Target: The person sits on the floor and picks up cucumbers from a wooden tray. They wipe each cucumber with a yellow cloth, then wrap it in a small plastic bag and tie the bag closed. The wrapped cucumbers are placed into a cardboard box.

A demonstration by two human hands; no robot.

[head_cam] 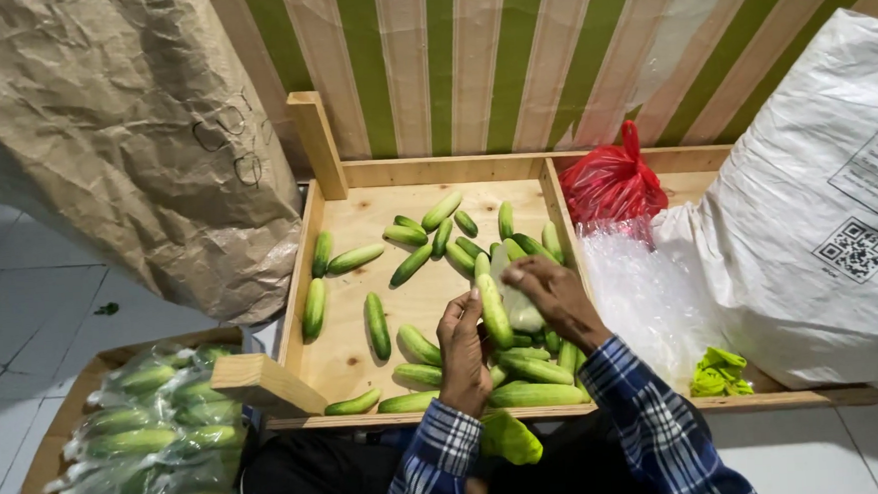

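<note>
Seen from above, a person in a blue plaid shirt works over a shallow wooden tray scattered with small green cucumbers. The left hand holds a cucumber upright, while the right hand pinches a clear plastic bag just beside it. A knotted red plastic bag and a large white sack lie to the right. Bagged cucumbers fill a lower tray at the left, below crumpled brown paper.

bare tray floor upper left, cucumbers crowd the right
</note>
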